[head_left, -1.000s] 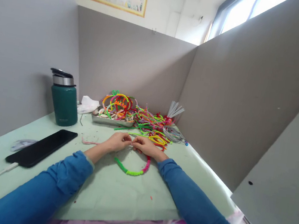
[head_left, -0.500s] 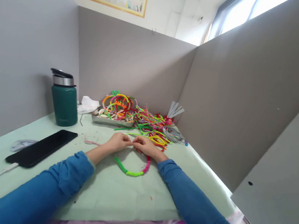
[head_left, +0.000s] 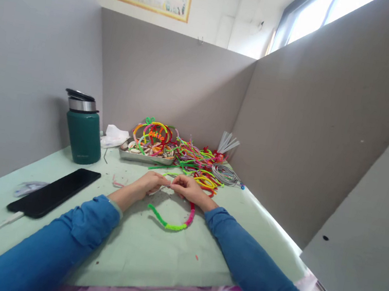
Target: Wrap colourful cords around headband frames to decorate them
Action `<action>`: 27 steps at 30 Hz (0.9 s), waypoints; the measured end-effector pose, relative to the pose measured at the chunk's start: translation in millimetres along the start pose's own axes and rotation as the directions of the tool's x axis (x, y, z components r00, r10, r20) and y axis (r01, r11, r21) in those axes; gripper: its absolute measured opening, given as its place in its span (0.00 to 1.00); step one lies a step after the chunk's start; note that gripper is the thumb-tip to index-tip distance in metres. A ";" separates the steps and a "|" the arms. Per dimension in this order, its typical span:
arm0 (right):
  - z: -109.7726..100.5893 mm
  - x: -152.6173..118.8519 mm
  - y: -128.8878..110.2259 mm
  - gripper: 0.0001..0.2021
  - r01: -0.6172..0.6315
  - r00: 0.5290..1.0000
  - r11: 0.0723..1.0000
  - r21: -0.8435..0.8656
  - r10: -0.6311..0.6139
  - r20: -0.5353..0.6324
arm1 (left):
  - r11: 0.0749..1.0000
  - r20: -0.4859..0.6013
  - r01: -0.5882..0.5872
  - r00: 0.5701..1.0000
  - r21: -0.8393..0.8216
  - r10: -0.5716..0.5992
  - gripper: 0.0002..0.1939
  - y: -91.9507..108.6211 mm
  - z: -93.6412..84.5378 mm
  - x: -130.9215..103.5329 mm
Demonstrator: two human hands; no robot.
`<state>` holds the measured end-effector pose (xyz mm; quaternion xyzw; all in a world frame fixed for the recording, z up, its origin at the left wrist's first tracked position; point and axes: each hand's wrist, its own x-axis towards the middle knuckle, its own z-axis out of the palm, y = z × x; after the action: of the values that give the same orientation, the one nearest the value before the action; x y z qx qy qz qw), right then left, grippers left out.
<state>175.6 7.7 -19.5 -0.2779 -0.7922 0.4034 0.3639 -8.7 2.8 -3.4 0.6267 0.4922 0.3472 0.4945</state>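
My left hand (head_left: 153,183) and my right hand (head_left: 188,187) meet fingertip to fingertip just above the table. The left fingers pinch a thin pale pink pipe cleaner (head_left: 118,183), whose loose end shows left of the wrist. My right hand is closed on the upper end of a curved band wrapped in pipe cleaner (head_left: 174,227). This band runs from magenta through yellow-green to green, its green end free below my left hand. The exact point where strand and band meet is hidden by the fingers.
Behind the hands lie a heap of coloured pipe cleaners (head_left: 196,155), a metal tray (head_left: 146,158) holding shells and finished hoops, and a coil of grey wire (head_left: 228,175). Left are a green bottle (head_left: 83,137) and a phone (head_left: 54,192) with its cable. Grey partitions (head_left: 172,73) enclose the table.
My left hand has drawn slightly left and down, opening a small gap at the fingertips where a thin strand shows. The pink loose end has shifted right. My right hand stays almost still.
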 end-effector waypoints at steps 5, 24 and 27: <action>-0.2 -0.5 -2.5 0.13 -0.008 1.000 1.000 0.014 0.008 -0.027 | 0.997 0.023 -0.029 0.999 -0.070 0.031 0.13 2.4 0.8 -3.9; -0.4 5.0 -3.0 0.11 0.068 0.979 0.992 -0.106 -0.087 -0.185 | 0.962 0.183 0.010 0.982 -0.271 0.042 0.12 9.0 3.5 -7.5; -1.0 5.0 -2.5 0.09 0.064 0.980 0.993 -0.099 -0.081 -0.180 | 0.950 0.190 0.013 0.981 -0.311 0.049 0.10 7.7 4.3 -7.5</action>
<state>173.1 10.5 -15.2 -0.3017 -0.7827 0.3251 0.4366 -4.7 -5.7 3.2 0.5764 0.3747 0.3619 0.6295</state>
